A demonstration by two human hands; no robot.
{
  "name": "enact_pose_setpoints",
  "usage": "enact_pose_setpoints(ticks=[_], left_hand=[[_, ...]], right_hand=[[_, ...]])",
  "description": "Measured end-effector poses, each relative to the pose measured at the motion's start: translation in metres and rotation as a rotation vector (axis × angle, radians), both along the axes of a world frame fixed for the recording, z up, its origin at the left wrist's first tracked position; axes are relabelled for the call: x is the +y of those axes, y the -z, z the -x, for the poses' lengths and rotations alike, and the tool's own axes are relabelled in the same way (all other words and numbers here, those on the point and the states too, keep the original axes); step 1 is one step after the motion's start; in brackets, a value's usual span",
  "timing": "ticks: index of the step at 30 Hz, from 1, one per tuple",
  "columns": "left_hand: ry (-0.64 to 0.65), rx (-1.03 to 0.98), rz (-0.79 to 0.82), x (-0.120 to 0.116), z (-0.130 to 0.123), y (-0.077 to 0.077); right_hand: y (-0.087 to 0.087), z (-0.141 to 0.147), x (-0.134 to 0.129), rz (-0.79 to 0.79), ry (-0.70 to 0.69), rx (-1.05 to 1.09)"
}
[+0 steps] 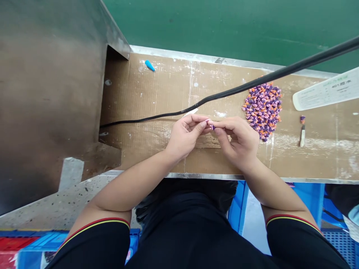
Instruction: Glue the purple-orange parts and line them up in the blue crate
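My left hand [186, 135] and my right hand [238, 142] meet over the middle of the cardboard-covered bench [157, 89]. Between their fingertips is a small purple and pink piece [213, 127], pinched from both sides. Its shape is partly hidden by the fingers. Just right of my right hand lies a pile of small purple, pink and orange pieces [263, 110]. Beneath my hands a brown block dotted with small holes [209, 141] shows in part. A white object [192, 111] lies behind my left fingers.
A black cable [224, 92] crosses above the bench. At left stands a large metal housing [56, 93]. A blue cone-shaped tip [149, 65] lies at the back. On the right are a white bottle [322, 91] and a small tool with a pale handle [302, 136]. Blue crates [308, 198] stand below.
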State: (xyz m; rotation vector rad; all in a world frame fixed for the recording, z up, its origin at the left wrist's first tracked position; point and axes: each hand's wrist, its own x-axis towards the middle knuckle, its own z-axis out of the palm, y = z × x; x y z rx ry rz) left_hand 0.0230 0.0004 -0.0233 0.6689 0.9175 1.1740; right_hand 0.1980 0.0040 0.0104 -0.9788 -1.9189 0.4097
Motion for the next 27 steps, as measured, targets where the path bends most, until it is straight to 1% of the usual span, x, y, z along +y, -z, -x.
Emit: enact_pose_setpoints(ticks=[2, 4, 7, 9, 15, 22, 25, 27], left_hand=[[0.018, -0.056, 0.019, 0.0, 0.001, -0.002], [0.019, -0.103, 0.045, 0.001, 0.002, -0.005], [0.004, -0.131, 0.08, 0.001, 0.001, -0.009], [-0.013, -0.132, 0.086, 0.0, 0.001, -0.01], [-0.007, -0.104, 0.044, -0.003, 0.001, -0.011], [0.003, -0.056, 0.027, -0.005, 0.0, -0.014], [-0.016, -0.071, 0.015, -0.006, -0.001, -0.016], [-0.029, -0.056, 0.017, -0.007, -0.001, -0.017]], right_hand=[[0.001, 0.0, 0.0, -0.011, 0.004, 0.01], [0.002, -0.001, 0.0, -0.027, 0.036, -0.004], [0.004, 0.0, 0.0, -0.036, 0.105, -0.038], [0.005, 0.001, -0.001, -0.027, 0.124, -0.04], [0.01, 0.004, -0.002, -0.056, 0.113, 0.051], [0.013, 0.004, 0.0, -0.083, 0.13, 0.015], [0.012, 0.005, 0.0, -0.127, 0.118, 0.023], [0.012, 0.005, 0.0, -0.128, 0.118, 0.023]])
